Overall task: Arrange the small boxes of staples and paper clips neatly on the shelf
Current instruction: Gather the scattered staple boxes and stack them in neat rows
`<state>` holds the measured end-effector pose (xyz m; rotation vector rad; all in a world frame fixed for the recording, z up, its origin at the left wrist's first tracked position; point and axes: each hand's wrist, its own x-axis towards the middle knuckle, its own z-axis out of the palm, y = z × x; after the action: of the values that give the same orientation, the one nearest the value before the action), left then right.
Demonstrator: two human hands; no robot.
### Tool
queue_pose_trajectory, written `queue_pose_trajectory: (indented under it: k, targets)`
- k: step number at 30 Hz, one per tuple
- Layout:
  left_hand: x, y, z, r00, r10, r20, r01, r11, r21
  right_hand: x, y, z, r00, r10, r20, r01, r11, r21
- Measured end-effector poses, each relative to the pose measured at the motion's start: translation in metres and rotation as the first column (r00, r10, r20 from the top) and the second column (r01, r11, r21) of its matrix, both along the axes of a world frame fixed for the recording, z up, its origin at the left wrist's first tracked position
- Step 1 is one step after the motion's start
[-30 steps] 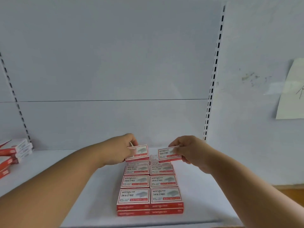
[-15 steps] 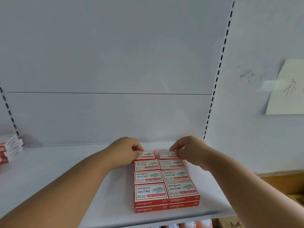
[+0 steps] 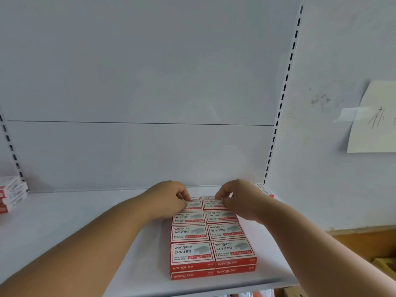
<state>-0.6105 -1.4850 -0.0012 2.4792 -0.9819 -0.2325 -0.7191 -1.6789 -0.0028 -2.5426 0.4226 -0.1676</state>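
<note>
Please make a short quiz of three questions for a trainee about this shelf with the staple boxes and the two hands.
1. True or false: the block of staple boxes is two columns wide.
2. How many layers show at the block's front edge? A one, B two, C three.
3. Fill in: the left hand and right hand touch the boxes in the ____ row.

Key: 1 true. 2 B. 3 back; each hand's fingertips rest on a top box there, and whether either keeps a grip is unclear.

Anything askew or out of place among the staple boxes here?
Mostly tidy. One staple box sits tilted behind the right hand, outside the two-column block. The separate pile at the shelf's left edge looks uneven.
</note>
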Motion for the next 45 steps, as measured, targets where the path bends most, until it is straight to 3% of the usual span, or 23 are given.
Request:
queue_pose_trajectory:
  k: [3, 5, 11, 17, 25, 28, 32, 34, 36, 38, 40, 42, 45]
  targets:
    - [-0.003, -0.008, 0.015, 0.975, -0.026, 0.221, -0.002, 0.992, 0.123, 0.0, -0.011, 0.002, 0.999, 0.018, 0.046, -0.017, 1.0, -0.026]
    - [-0.009, -0.021, 0.024, 0.958, -0.032, 0.283, 0.001, 0.994, 0.111, -0.003, -0.027, 0.004, 0.994, -0.014, 0.108, 0.019, 0.999, -0.044]
    - [-0.032, -0.087, 0.039, 0.978, -0.105, 0.179, 0.095, 0.993, 0.066, -0.019, -0.097, 0.007, 0.994, -0.054, 0.1, 0.066, 0.99, -0.124]
    - [-0.043, -0.157, 0.035, 0.963, -0.146, 0.225, 0.083, 0.959, 0.27, -0.023, -0.139, 0.003, 0.995, 0.01, -0.103, -0.025, 0.989, -0.146]
    - [-0.043, -0.207, 0.021, 0.98, -0.091, 0.176, 0.01, 0.909, 0.417, -0.011, -0.163, -0.008, 0.975, 0.171, -0.143, -0.201, 0.952, -0.232]
    - [-0.043, -0.208, 0.021, 0.98, -0.059, 0.193, -0.016, 0.931, 0.364, -0.006, -0.172, -0.011, 0.98, 0.184, -0.077, -0.195, 0.965, -0.177]
    - [-0.043, -0.191, 0.023, 0.981, 0.024, 0.19, -0.055, 0.986, 0.159, -0.004, -0.174, -0.016, 0.984, 0.174, 0.046, -0.17, 0.982, -0.082]
    - [-0.044, -0.177, 0.027, 0.984, 0.097, 0.147, -0.108, 0.992, 0.068, -0.003, -0.17, -0.017, 0.98, 0.151, 0.13, -0.164, 0.982, 0.099]
    - [-0.045, -0.162, 0.031, 0.986, 0.167, -0.007, -0.167, 0.985, -0.041, -0.002, -0.165, -0.015, 0.975, 0.106, 0.195, -0.189, 0.858, 0.478]
    - [-0.046, -0.145, 0.034, 0.932, 0.188, -0.309, -0.267, 0.934, -0.236, -0.003, -0.156, -0.01, 0.965, 0.107, 0.24, -0.258, 0.566, 0.783]
    - [-0.049, -0.128, 0.034, 0.803, 0.067, -0.592, -0.393, 0.807, -0.441, -0.005, -0.143, -0.004, 0.953, 0.137, 0.272, -0.302, 0.316, 0.899]
    - [-0.05, -0.108, 0.034, 0.696, -0.091, -0.712, -0.485, 0.672, -0.559, -0.005, -0.128, 0.002, 0.94, 0.182, 0.289, -0.319, 0.169, 0.933]
    - [-0.047, -0.083, 0.038, 0.651, -0.191, -0.735, -0.551, 0.547, -0.63, -0.003, -0.103, 0.013, 0.923, 0.235, 0.305, -0.346, 0.159, 0.925]
